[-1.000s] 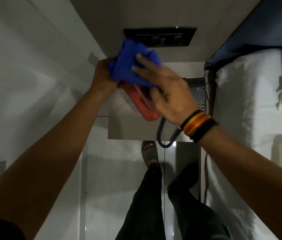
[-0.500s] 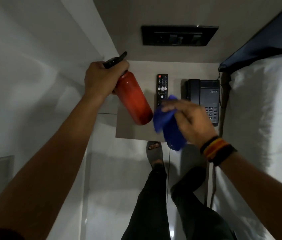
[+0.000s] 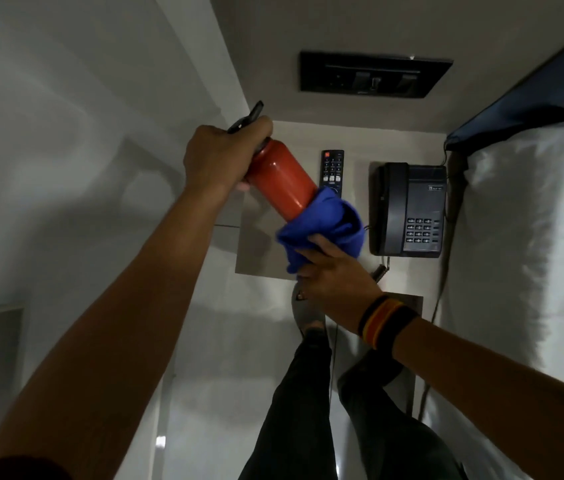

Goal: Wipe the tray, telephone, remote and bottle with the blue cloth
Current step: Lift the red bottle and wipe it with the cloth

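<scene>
The right hand (image 3: 334, 278) has brought the cloth (image 3: 322, 226) back, wrapped round the bottle's (image 3: 282, 180) bottom; the left hand (image 3: 220, 157) grips its top. Bottle wiping goes on.

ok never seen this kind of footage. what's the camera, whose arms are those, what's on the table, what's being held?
There is no robot here. A person wears one wide-angle camera on the head, looking forward and down, so the two arms reaching in from the bottom are that person's own, and the legs below are theirs too. The left hand grips the cap end of a red bottle, held tilted in the air. The right hand, with a striped wristband, holds a blue cloth wrapped around the bottle's base. On the small bedside table lie a black remote and a black telephone. A white bed stands to the right.
</scene>
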A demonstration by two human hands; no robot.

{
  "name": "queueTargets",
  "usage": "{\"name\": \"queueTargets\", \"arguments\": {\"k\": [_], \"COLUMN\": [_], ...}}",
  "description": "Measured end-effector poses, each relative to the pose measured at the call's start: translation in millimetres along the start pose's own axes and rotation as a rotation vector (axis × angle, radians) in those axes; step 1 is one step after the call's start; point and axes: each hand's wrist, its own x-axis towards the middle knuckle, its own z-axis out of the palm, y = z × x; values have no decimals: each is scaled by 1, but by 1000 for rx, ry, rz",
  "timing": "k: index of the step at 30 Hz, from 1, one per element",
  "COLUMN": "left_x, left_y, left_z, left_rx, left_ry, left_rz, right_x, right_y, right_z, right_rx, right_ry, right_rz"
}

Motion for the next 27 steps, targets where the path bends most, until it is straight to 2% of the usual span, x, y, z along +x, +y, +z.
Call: {"name": "queueTargets", "arguments": {"k": [2,5,7,10,14,19,24,27], "left_x": [3,6,6,4,0,-5,-17,-26], "left_y": [-1,-6,-11,-21,-38,-68,-71,-73], "left_z": [-3,-4,0,15,37,58,70,72], "left_rx": [-12,1,41,86,194,192,230,264], "left_ry": [31,69,114,155,145,171,167,161], "left_rz": [4,33,75,150,266,353,364,334], "right_x": [-19,-44,-54,-62,-63,-67,-80,-93], "right_y": [8,26,35,40,35,31,35,44], "right_z": [11,19,20,19,4,-7,-28,-39], "right_rx": [191,548,714,935,1416,1667,1668,1813], "right_ry": [-28,-63,39,200,364,562,644,645], "right_rz": [145,457,631,751,937,1060,934,909]}}
